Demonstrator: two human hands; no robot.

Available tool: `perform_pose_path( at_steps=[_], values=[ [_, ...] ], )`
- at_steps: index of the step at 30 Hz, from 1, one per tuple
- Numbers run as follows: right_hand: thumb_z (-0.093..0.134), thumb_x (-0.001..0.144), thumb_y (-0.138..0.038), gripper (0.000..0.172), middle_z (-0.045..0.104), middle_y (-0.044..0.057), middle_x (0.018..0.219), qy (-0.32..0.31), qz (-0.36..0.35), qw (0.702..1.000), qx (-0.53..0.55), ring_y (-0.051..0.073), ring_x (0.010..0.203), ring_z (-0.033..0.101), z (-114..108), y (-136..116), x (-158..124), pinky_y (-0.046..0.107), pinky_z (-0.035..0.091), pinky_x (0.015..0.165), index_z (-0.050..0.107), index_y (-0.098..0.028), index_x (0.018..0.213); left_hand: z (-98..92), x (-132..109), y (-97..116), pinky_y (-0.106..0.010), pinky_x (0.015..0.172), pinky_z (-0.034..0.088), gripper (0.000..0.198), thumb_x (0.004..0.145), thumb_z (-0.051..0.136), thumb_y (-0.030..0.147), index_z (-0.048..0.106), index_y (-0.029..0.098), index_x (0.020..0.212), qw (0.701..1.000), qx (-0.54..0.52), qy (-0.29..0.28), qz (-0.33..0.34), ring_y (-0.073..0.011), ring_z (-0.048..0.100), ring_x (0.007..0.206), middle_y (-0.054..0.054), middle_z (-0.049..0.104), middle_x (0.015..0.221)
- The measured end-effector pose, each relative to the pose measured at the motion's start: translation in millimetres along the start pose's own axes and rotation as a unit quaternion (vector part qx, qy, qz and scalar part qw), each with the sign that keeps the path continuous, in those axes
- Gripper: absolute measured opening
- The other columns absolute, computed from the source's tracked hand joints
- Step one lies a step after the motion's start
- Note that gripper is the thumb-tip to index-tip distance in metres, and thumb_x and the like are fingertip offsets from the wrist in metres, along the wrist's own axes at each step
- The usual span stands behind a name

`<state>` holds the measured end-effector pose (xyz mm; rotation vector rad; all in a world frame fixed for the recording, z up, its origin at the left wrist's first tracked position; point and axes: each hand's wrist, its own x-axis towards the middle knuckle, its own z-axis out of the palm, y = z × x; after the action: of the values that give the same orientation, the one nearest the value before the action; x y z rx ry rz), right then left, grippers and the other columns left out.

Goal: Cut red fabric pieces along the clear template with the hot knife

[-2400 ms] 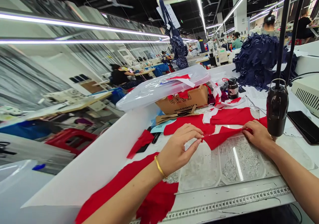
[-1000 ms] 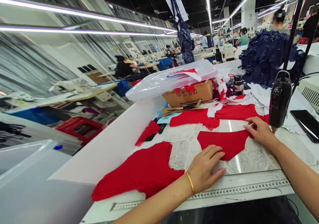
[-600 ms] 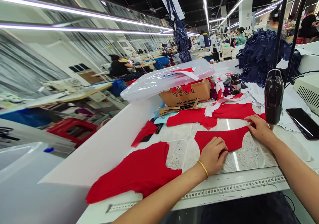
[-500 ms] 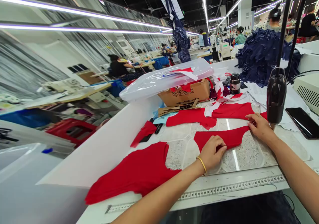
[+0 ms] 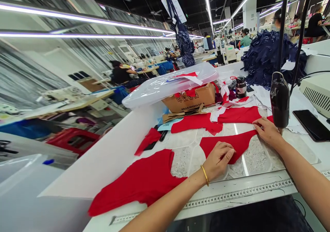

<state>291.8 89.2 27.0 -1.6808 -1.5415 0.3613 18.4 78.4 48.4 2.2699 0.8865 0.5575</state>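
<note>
A red cut fabric piece lies on the grey patterned board in front of me. My left hand, with a yellow bangle at the wrist, rests over its near middle, fingers curled together and closed on the cloth. The fingertips are partly hidden. My right hand pinches the narrow far-right corner of the same piece. To the left, a larger red fabric piece is spread across the table, partly beneath my left forearm. Two more red pieces, one left and one right, lie farther back.
A black hand-held device hangs right of my right hand. Beyond are a phone, a dark flask, a cardboard box under a clear plastic lid, and a navy strip pile. A measuring tape runs along the front edge.
The fabric's near edge under my left hand now reaches lower, toward me. My left thumb has straightened along the fingers. The right hand stays at the corner; the view has shifted slightly.
</note>
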Motion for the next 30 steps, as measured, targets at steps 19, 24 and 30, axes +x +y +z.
perform_pose_path(
  at_steps=[19,24,30],
  values=[
    [0.066,0.074,-0.014,0.017,0.07,0.002,0.087,-0.009,0.071,0.996,-0.06,0.018,0.083,0.065,-1,5,2,0.03,0.049,0.072,0.072,-0.024,0.086,-19.8,-56,-42,-0.053,0.116,0.047,0.043,0.106,0.045,0.029,0.054,0.026,0.148,0.968,0.245,0.007,0.057,-0.0308,0.047,0.143,-0.01,0.051,0.155],
    [0.065,0.074,-0.015,0.015,0.069,0.001,0.083,-0.013,0.075,0.995,-0.068,0.017,0.078,0.064,-4,4,1,0.029,0.046,0.068,0.072,-0.024,0.084,-16.2,-81,-50,-0.051,0.116,0.047,0.046,0.106,0.045,0.03,0.051,0.028,0.151,0.961,0.267,0.025,0.059,-0.0298,0.046,0.145,-0.008,0.05,0.156],
    [0.068,0.075,-0.027,0.003,0.066,0.0,0.077,-0.015,0.077,0.994,-0.076,0.015,0.067,0.058,-6,5,0,0.027,0.041,0.06,0.068,-0.024,0.076,-12.8,-92,-59,-0.051,0.116,0.047,0.05,0.107,0.042,0.037,0.042,0.03,0.157,0.959,0.273,0.054,0.056,-0.0322,0.043,0.147,-0.008,0.046,0.16]
  ],
)
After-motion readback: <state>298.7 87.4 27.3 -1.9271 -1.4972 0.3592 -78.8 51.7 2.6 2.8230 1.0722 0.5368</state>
